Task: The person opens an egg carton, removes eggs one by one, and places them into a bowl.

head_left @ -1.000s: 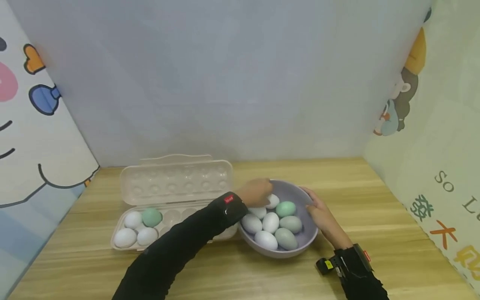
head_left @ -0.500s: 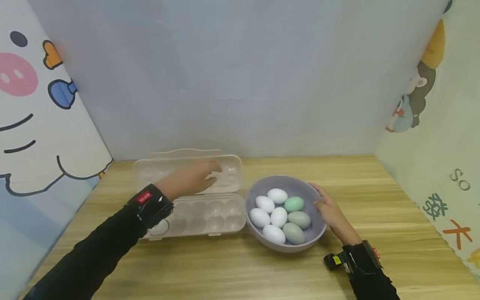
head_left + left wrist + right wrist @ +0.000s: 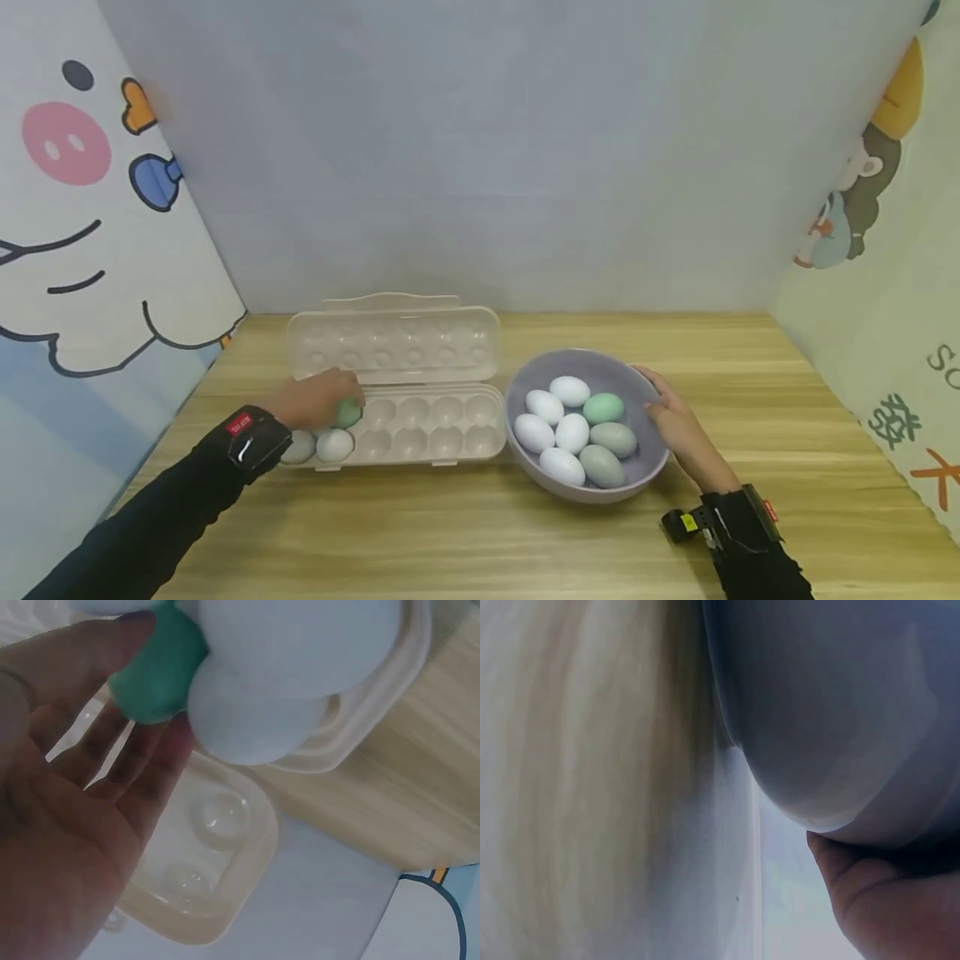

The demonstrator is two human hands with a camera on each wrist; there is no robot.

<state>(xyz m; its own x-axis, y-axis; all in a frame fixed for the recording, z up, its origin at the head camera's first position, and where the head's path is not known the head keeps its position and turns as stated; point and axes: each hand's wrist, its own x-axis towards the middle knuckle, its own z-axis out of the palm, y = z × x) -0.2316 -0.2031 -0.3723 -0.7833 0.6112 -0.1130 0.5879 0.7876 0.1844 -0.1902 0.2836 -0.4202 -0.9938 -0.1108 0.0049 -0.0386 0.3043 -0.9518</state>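
Observation:
My left hand point(image 3: 317, 400) is over the left end of a clear plastic egg carton point(image 3: 427, 450), its thumb and fingers pinching a green egg point(image 3: 161, 671). Whether that egg is off its cup, I cannot tell. White eggs point(image 3: 251, 712) surround it in the left wrist view; from the head, two white eggs point(image 3: 334, 446) show in the front row, and the hand covers the carton's back left corner. At the right, my right hand point(image 3: 678, 429) grips the rim of a purple-grey bowl point(image 3: 592, 493), which holds several white eggs point(image 3: 562, 467), a green one and two grey ones.
The carton's lid point(image 3: 393, 342) leans open at the back, toward the pale wall point(image 3: 480, 167). Bowl and carton stand close together on the wooden table point(image 3: 435, 533). Printed panels rise on both sides.
My left hand has left the bowl, passed over the carton with nothing visible in it, and come down on the green egg. My right hand has stayed on the bowl's rim. The view has shifted left.

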